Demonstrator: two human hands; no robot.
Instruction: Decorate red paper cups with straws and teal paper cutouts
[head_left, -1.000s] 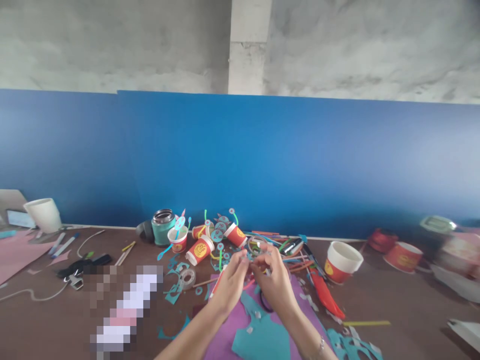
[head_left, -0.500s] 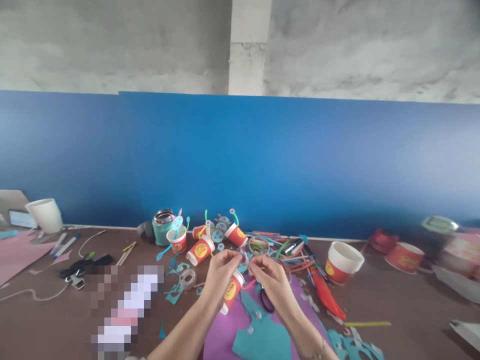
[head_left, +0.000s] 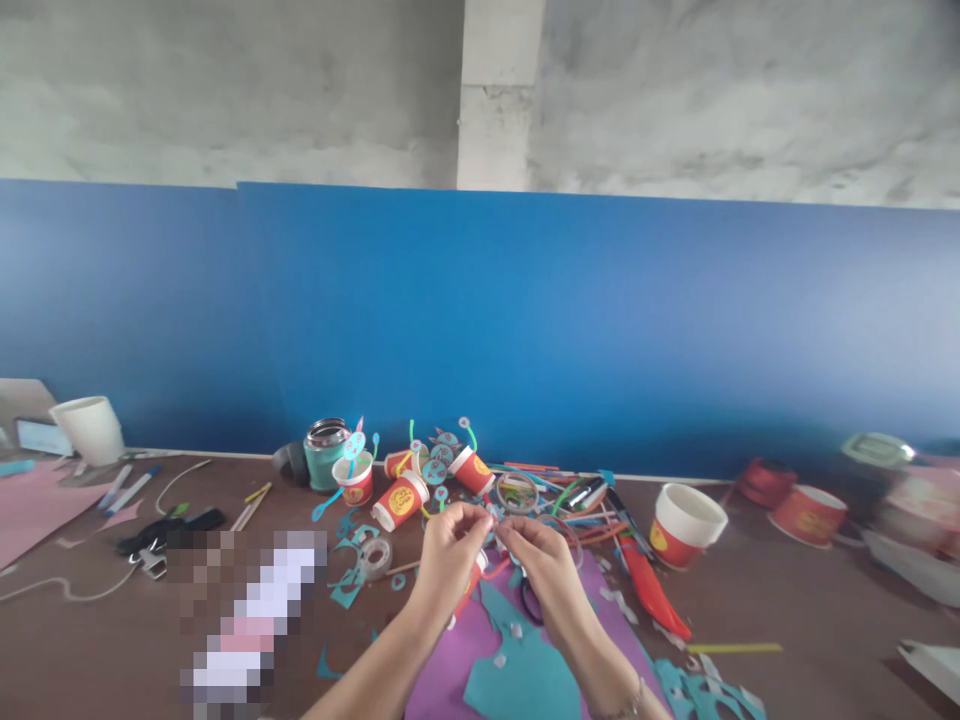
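My left hand (head_left: 450,550) and my right hand (head_left: 541,560) meet over the middle of the table, fingertips pinched almost together. Whatever lies between them is too small to make out. Behind my left wrist a red paper cup (head_left: 470,585) is partly hidden. Beneath my forearms, a cut teal sheet (head_left: 525,680) rests on purple paper (head_left: 439,680). A dark scissor handle (head_left: 529,602) shows beside my right wrist. Just beyond my hands are decorated red cups, one tipped over (head_left: 401,500), and round teal paper faces (head_left: 435,471).
A tape roll (head_left: 376,557) and teal scraps (head_left: 346,592) lie left of my hands. Straws and pens (head_left: 577,500) are heaped behind on the right, near a red knife-shaped object (head_left: 652,590). Stacked cups (head_left: 690,520) stand farther right; a teal flask (head_left: 322,460) stands back left.
My fingertips have drawn closer together, and the small pale piece between them is now hidden. My left hand has shifted slightly right and covers more of the red cup.
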